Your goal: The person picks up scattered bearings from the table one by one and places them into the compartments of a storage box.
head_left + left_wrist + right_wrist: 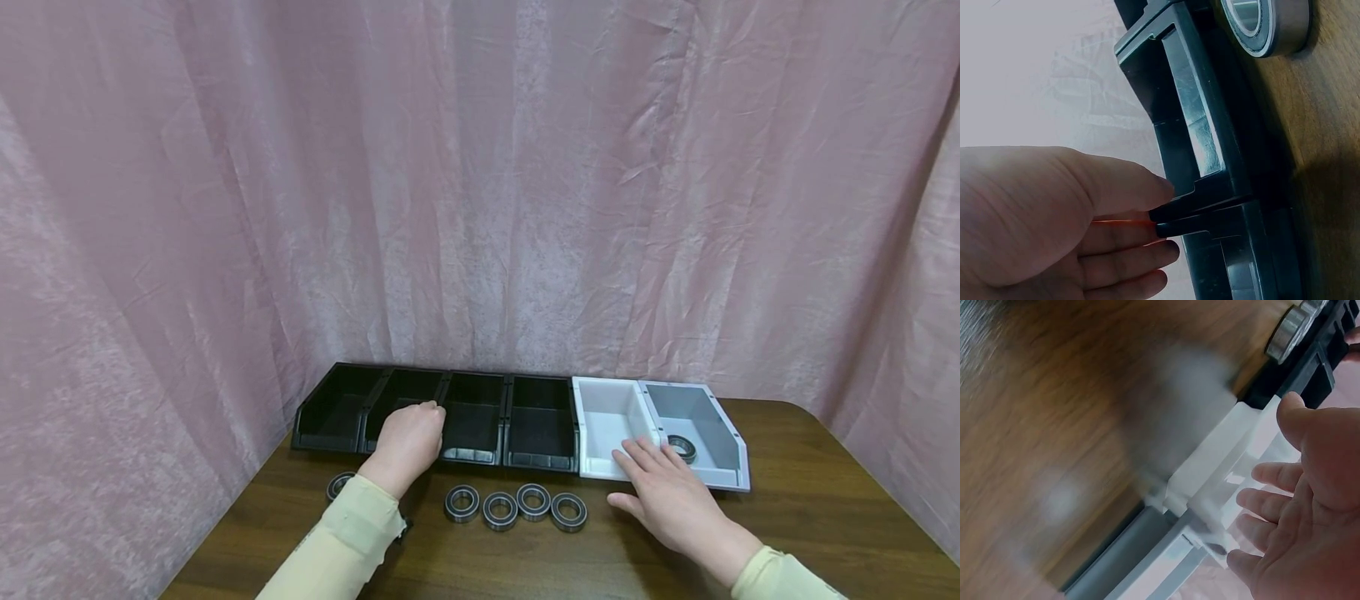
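Pink, softly creased curtains [480, 183] hang behind a brown wooden table [810, 492].

Four black bins [542, 421] and a white bin [604, 408] stand in one row
All sit upright, open-topped, low-fronted; the white bin adjoins the rightmost black one.

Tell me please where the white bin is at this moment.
In the head view, the white bin is right of centre, between the rightmost black bin and the gray bin; the right hand partly covers its front right corner.
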`<state>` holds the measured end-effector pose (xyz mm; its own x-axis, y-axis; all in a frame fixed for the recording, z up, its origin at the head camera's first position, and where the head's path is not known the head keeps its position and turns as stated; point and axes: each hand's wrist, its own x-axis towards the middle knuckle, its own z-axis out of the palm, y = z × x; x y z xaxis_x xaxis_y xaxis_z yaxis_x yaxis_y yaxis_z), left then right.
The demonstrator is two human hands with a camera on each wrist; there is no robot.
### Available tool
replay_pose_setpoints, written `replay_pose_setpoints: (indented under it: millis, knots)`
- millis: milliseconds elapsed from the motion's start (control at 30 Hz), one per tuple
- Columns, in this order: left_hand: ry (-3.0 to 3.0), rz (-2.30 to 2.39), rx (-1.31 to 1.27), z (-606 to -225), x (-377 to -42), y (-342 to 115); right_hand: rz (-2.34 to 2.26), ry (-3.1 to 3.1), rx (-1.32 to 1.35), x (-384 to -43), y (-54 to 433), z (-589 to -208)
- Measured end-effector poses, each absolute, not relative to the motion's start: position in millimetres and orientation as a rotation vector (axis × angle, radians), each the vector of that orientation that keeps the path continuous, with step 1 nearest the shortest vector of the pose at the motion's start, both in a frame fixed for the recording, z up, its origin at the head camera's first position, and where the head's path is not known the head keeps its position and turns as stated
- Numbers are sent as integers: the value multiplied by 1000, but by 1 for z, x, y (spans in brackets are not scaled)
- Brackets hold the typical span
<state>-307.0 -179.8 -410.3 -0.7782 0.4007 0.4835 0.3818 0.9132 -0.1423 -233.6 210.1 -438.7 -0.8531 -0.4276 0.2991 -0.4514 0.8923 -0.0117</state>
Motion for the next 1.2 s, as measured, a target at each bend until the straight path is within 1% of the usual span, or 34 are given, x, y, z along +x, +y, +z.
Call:
replay_pose_setpoints:
  millis: [567,1200]
  knots:
    - [-2579,39,-562,-410,-308,-179,132,-2772,774,-221,180,-435]
    - [-2591,39,-548,-409,-306,-179,150,-2790,869,-213,163,-435]
